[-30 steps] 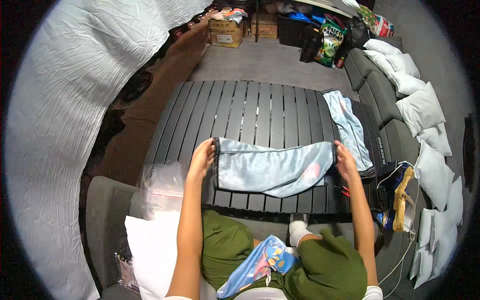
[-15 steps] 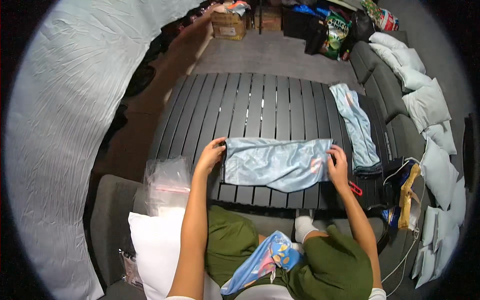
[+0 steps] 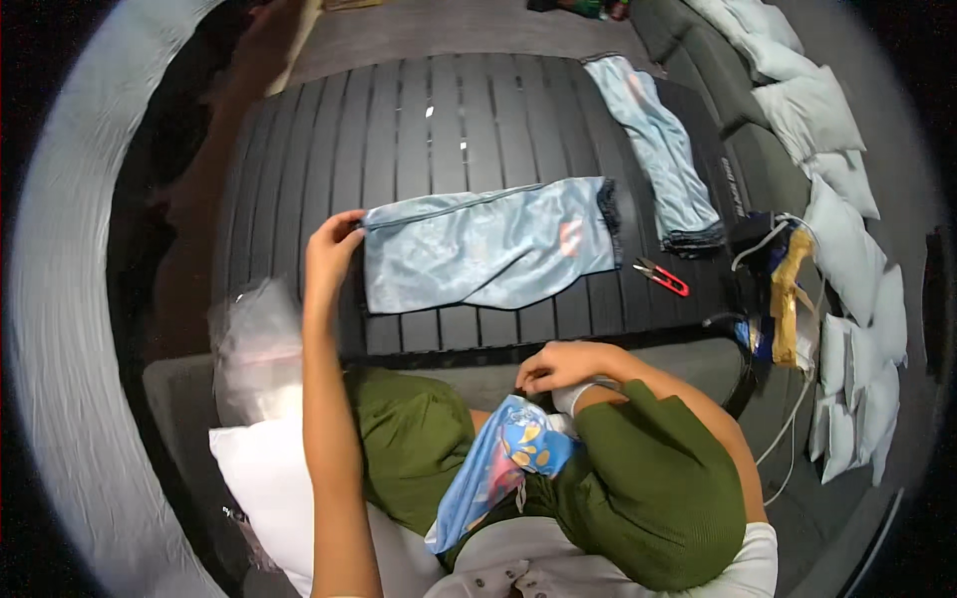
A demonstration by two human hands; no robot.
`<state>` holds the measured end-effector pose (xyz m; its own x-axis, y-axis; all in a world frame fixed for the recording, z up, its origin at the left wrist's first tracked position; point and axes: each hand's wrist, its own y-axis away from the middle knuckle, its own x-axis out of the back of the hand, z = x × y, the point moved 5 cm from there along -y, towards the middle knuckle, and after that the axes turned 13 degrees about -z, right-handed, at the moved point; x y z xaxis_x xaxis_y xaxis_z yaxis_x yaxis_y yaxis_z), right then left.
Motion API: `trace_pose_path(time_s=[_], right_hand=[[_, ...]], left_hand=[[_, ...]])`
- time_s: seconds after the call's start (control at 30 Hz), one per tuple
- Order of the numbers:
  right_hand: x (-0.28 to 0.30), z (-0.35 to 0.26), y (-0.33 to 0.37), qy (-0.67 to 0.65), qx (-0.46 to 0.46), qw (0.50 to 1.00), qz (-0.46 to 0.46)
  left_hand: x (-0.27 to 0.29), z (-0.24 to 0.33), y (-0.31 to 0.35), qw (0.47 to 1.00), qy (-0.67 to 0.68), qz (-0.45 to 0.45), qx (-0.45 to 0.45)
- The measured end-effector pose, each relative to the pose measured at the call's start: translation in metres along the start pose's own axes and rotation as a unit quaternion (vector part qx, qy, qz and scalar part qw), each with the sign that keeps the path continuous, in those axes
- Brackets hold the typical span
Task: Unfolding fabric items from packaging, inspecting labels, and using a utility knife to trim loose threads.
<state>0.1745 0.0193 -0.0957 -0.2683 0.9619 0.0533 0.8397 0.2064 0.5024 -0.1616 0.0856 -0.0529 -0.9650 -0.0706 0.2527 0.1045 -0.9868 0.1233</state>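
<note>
A light blue, shiny piece of cloth point(image 3: 478, 249) lies spread on the dark slatted table, its ruffled dark edge at the right. My left hand point(image 3: 334, 249) pinches its far left corner between thumb and fingers. Above my lap, my right hand point(image 3: 563, 367) is curled, fingers bent downward; whatever it may hold is hidden. Just below it, a blue printed cloth point(image 3: 508, 448) with pink and yellow shapes rests on my lap. Red-handled thread snips point(image 3: 663, 277) lie right of the spread cloth. Farther right is a second light blue cloth point(image 3: 658, 149), long, narrow and dark-edged.
The slatted table point(image 3: 289, 169) stands before me. Clear plastic bags point(image 3: 259, 344) and a white pillow point(image 3: 261, 488) are at my left. Pale cushions point(image 3: 812, 110) line the right side, near a white cable point(image 3: 819, 299) and a yellow-and-blue packet point(image 3: 791, 299).
My right hand has let go of the cloth's right end and drawn back to my lap. My left hand stays at the cloth's left corner. The view has tilted down, uncovering the snips.
</note>
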Motion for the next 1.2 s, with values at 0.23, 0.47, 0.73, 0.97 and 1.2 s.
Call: trace_pose_path(time_s=[0.23,0.47,0.73,0.97,1.2], right_hand=[[0.032,-0.023,0.049,-0.201,0.125,0.971,0.034],[0.090,0.044,0.196,0.131,-0.176,0.802,0.556],[0.074,0.065,0.188,0.200,-0.228,0.771,0.560],[0.078,0.086,0.196,0.127,-0.243,0.841,0.468],[0.107,0.057,0.179,0.011,-0.077,0.761,0.644]], left_hand=[[0.010,0.020,0.029,0.998,-0.060,0.022,0.023],[-0.036,0.043,0.038,0.939,0.334,-0.033,0.069],[-0.040,0.065,0.046,0.913,0.395,-0.104,0.003],[-0.047,0.069,0.047,0.884,0.445,-0.143,-0.012],[-0.052,0.061,0.045,0.853,0.510,-0.109,-0.016]])
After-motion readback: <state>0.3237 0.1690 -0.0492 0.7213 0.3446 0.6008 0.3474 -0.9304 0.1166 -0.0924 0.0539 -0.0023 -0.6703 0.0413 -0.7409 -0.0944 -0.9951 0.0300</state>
